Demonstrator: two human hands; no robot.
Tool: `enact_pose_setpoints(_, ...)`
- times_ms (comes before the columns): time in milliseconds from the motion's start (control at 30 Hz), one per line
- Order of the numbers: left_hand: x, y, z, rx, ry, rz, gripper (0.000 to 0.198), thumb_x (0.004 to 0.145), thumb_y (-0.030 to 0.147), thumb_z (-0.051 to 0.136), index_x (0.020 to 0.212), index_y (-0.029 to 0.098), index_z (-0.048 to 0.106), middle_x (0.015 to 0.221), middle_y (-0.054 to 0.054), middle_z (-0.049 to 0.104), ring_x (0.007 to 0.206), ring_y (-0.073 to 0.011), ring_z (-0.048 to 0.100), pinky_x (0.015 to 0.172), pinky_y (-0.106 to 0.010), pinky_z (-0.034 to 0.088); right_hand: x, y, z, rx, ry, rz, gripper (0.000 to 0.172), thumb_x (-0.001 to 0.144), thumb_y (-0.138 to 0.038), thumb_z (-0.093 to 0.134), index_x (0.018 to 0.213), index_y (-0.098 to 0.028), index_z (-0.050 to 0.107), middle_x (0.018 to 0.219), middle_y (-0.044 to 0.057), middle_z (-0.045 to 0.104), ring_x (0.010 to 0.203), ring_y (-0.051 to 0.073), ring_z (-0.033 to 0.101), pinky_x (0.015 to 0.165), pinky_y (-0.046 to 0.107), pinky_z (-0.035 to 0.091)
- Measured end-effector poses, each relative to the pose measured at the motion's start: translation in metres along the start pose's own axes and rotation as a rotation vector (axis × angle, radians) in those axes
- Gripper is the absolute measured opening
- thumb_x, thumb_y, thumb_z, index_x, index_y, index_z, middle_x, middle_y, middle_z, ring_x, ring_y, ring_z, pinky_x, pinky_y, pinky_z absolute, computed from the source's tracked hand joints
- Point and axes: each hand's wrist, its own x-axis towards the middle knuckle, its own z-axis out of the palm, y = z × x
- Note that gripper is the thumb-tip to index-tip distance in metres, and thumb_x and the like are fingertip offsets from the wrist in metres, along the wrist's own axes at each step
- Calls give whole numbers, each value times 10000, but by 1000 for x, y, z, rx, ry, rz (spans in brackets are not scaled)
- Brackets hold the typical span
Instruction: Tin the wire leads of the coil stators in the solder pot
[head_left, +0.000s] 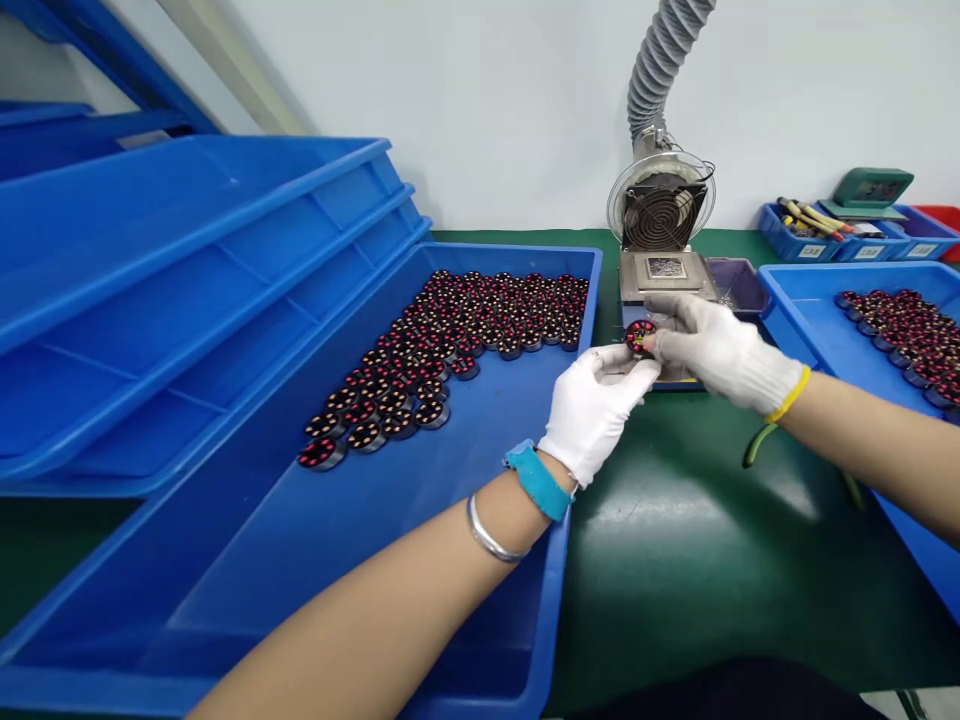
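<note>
In my left hand [592, 405], gloved in white, thumb and fingers grip a small round black part [640, 338] with red and yellow marks on its face. It is held up just in front of a metal fixture [667, 275]. My right hand [709, 345], also gloved, has its thumb and fingertips closed at the right edge of that same part. Whether the right fingertips pinch something smaller as well is hidden. To the left, a large blue tray [480, 500] carries many similar round parts [450, 340] in packed rows.
Stacked blue trays [187, 290] stand at the left. Another blue tray [802, 300] with round parts is on the right. Behind the hands are a fan [664, 218] under a grey duct hose [664, 70] and a small grey bin [739, 285]. Small boxes [806, 235] hold markers.
</note>
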Motion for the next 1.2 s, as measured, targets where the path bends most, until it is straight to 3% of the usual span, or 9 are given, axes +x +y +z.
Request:
enact_pose_setpoints(67,-1,1,0,-27,12,-4,304,681,244,749,931,116,632,816,-40,690,647,-112,615,658,-275,505,-11,4,7,73,-77,6,599,783,-359,659,1354,-276,502,963,37,701,752,173,667,661,294,571)
enact_pose_setpoints(200,0,1,-2,9,-14,-6,235,683,198,718,890,113,647,735,-14,677,594,-101,605,624,-261,503,-17,6,2,126,-235,22,419,816,-370,637,1210,-227,622,838,33,708,640,133,645,596,241,541)
enact_pose_setpoints(367,3,1,-1,28,-26,-36,262,696,223,717,922,106,650,737,-18,680,597,-107,618,633,-268,515,-8,8,-9,181,-268,23,337,842,-345,604,1144,-204,656,790,19,710,594,107,628,585,224,538)
enact_pose_setpoints(433,3,1,-1,40,-22,-52,303,704,266,732,943,102,645,766,-29,683,599,-109,621,631,-271,519,5,10,-15,116,-204,-3,326,834,-327,609,1131,-208,668,798,18,713,632,118,645,627,235,551)
enact_pose_setpoints(600,1,2,-1,82,-84,-68,309,748,312,706,953,89,647,837,-66,688,605,-112,622,627,-276,514,65,10,-46,-256,204,-71,381,782,-385,636,1124,-226,689,874,23,714,806,183,674,809,334,545)
enact_pose_setpoints(667,0,3,0,91,-106,-75,296,751,322,704,934,95,651,829,-62,685,606,-115,623,625,-277,509,90,10,-59,-404,296,-82,361,768,-385,627,1080,-223,709,909,32,711,880,215,670,860,372,523)
enact_pose_setpoints(833,0,5,0,95,-128,-85,315,738,363,715,910,106,658,801,-56,682,598,-121,620,627,-291,505,126,11,-69,-667,302,-124,347,817,-347,533,1065,-166,695,1008,96,690,983,260,642,863,404,495)
enact_pose_setpoints(1200,-1,3,-1,152,-174,-87,277,754,374,694,864,121,665,788,-56,678,593,-129,615,619,-293,487,141,21,-54,-817,274,-67,393,815,-363,521,1118,-147,649,1126,147,646,1067,332,606,888,474,487)
